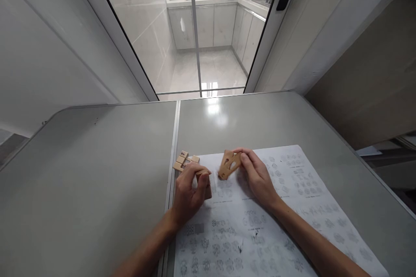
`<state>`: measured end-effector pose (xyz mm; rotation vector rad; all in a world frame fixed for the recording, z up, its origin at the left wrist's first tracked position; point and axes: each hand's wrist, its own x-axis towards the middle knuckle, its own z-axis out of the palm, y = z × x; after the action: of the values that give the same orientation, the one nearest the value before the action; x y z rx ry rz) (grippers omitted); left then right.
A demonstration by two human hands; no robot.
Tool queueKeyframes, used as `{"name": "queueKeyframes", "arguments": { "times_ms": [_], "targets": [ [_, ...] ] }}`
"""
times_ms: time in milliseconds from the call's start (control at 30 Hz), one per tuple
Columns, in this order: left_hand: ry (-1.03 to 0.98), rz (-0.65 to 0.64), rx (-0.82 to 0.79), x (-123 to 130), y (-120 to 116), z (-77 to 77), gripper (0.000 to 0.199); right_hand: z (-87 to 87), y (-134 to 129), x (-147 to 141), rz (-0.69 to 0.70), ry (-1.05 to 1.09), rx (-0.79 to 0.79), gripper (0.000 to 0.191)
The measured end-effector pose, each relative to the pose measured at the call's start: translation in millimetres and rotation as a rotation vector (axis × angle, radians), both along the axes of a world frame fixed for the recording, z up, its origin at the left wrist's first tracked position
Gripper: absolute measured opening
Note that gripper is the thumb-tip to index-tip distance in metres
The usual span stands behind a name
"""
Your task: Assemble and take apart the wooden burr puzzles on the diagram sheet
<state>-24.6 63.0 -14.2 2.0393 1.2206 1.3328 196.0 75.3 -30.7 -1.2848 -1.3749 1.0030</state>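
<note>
My left hand is closed around a small wooden block, its fingers wrapped over the top. To the right, my right hand pinches a flat wooden piece with cut-out holes, tilted above the paper. The two pieces are apart. Several small wooden blocks, one marked with a 3, lie just beyond my left hand. Under both hands spreads a large white sheet printed with small diagrams.
The grey table has a metal seam running away from me, left of the sheet. A glass-paned door stands behind the table's far edge, with kitchen cabinets beyond it.
</note>
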Motion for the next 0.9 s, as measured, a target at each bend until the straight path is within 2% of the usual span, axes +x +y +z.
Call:
{"name": "queueKeyframes", "arguments": {
  "times_ms": [133, 333, 633, 800, 900],
  "targets": [
    [0.151, -0.062, 0.062, 4.6, 0.9, 0.2, 0.015, -0.1, 4.0, 4.5, -0.050, -0.029, -0.032, 0.043],
    [0.295, -0.083, 0.024, 10.3, 0.7, -3.5, 0.006, -3.4, 10.3, 8.8, -0.055, -0.341, 0.109, 0.043],
    [0.485, -0.090, 0.000, 11.5, 0.2, -7.4, 0.012, -15.8, 10.7, 9.9, -0.027, -0.652, 0.226, 0.031],
    [0.506, -0.133, 0.003, 13.2, -0.1, -6.5, 0.027, -14.9, 11.4, 8.5, -0.049, -0.601, 0.272, 0.023],
    [0.495, -0.127, -0.001, 13.3, -0.8, -7.2, 0.035, -13.0, 12.2, 8.7, 0.051, -0.592, 0.327, 0.031]
  ]
}}
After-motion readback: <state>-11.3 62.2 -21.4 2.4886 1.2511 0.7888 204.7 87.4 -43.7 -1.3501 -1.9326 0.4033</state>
